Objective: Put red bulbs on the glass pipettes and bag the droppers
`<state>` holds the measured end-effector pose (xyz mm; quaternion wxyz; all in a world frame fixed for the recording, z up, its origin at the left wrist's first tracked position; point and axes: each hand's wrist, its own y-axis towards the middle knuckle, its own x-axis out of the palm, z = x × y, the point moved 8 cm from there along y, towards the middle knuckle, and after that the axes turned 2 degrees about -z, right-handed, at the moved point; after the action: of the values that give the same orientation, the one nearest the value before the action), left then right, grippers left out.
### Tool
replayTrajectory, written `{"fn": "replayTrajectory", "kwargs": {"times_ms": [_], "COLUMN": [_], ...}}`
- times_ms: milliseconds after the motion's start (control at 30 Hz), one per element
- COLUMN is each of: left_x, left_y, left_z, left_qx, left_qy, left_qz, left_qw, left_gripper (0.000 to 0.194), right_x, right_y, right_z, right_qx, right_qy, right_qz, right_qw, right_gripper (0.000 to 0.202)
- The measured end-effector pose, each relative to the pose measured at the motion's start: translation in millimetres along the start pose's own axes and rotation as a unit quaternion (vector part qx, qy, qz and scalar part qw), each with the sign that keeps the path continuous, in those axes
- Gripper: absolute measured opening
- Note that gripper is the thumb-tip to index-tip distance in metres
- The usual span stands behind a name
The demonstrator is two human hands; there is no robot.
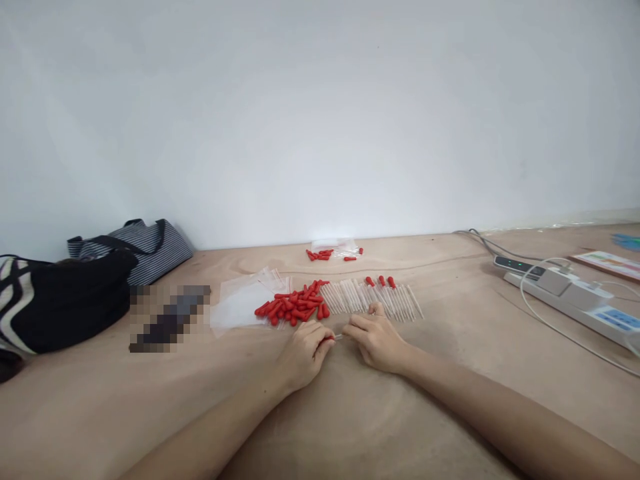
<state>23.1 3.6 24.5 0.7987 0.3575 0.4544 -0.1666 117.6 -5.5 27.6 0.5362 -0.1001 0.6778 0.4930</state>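
My left hand (306, 353) is closed in a pinch on a red rubber bulb (330, 338), most of it covered by the fingers. From the bulb a thin clear glass tube (339, 337) runs across to my right hand (377, 341), whose fingers are closed on it. Just beyond my left hand lies a heap of red rubber bulbs (293, 305). Past my right hand a row of glass tubes (350, 295) lies side by side, and a few at its right part carry red bulbs (381, 281) on their far ends.
Clear plastic bags (240, 300) lie left of the heap. Farther back are more red bulbs (320, 255) by another bag (333, 245). A black bag (80, 300) and a striped bag (150, 243) stand left. At right are a power strip (575, 307) and cables (525, 300).
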Motion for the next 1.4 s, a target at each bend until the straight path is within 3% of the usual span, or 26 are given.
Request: {"fn": "replayTrajectory", "kwargs": {"times_ms": [400,733,1000,1233,1400], "left_x": [-0.5,-8.1,-9.2,-9.9,-13.6], "left_y": [1,1,0,1,2], "left_z": [5,-3,11,6,2], "left_qx": [0.019,0.008,0.064,0.052,0.034], "left_qy": [0.016,-0.001,0.034,0.029,0.033], "left_qz": [0.001,0.017,0.038,0.020,0.022], "left_qw": [1.000,1.000,0.997,0.998,0.999], "left_gripper": [0.016,0.011,0.020,0.017,0.017], "right_x": [12,-5,-1,3,-9], "right_y": [4,-1,-6,-4,0], "right_z": [4,17,12,14,9], "right_qx": [0.048,0.079,0.069,0.073,0.050], "right_qy": [0.072,0.164,0.145,0.169,0.071], "right_qz": [-0.070,-0.047,0.006,-0.022,-0.057], "right_qw": [0.994,0.982,0.987,0.983,0.995], "right_gripper": [0.018,0.013,0.019,0.020,0.016]}}
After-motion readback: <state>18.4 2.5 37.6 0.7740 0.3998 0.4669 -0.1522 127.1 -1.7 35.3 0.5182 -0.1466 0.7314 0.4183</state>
